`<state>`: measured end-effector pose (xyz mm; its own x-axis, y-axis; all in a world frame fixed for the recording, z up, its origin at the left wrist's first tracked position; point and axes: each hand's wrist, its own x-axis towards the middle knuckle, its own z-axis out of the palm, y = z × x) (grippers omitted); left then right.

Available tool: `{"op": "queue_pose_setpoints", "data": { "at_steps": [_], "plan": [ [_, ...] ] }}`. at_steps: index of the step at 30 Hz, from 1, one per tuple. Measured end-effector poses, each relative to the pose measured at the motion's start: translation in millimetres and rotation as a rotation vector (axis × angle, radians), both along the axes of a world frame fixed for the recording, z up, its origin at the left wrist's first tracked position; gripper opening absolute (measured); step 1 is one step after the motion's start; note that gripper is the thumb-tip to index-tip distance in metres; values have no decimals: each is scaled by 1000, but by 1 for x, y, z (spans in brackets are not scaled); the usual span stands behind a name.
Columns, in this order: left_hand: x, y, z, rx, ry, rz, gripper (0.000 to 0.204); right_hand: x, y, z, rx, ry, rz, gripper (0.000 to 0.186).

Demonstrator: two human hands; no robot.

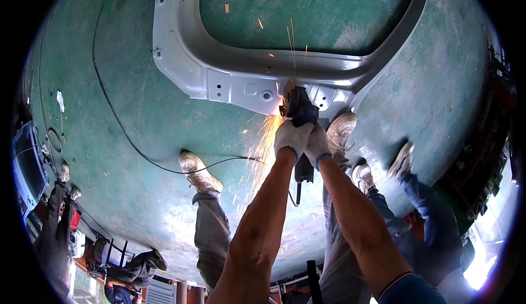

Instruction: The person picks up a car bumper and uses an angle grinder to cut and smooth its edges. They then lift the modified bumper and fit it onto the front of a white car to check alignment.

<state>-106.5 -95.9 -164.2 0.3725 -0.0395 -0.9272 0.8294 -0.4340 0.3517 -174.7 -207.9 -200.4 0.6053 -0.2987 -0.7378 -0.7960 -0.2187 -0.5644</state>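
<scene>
Both my hands wear white knit gloves with blue cuffs and are wrapped round a dark angle grinder [301,107]. My left hand [292,137] grips it on the left, and my right hand [316,142] is closed on it right alongside. The grinder's disc [288,89] meets the lower edge of a grey sheet-metal car body panel [233,87] lying on the floor. Orange sparks [266,145] stream down from the contact toward me, and a few fly up across the panel. The glove fingers are partly hidden behind the tool.
A black cable [118,120] curves over the green floor [148,156] near my left shoe [198,171]. My right shoe [342,130] is beside the panel's edge. Another person's shoe [401,159] is close on the right. More people stand or sit at the lower left, near a blue panel [28,167].
</scene>
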Motion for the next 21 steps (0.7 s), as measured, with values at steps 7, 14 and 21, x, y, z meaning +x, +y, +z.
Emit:
{"op": "queue_pose_setpoints", "data": {
  "at_steps": [7, 14, 21],
  "plan": [
    [1, 6, 5, 33, 8, 8, 60, 7, 11, 7, 43, 23, -80, 44],
    [0, 6, 2, -21, -24, -4, 59, 25, 13, 37, -133, 55, 131, 43],
    [-5, 6, 1, -49, -26, 28, 54, -13, 3, -15, -23, 15, 20, 40]
  ]
}}
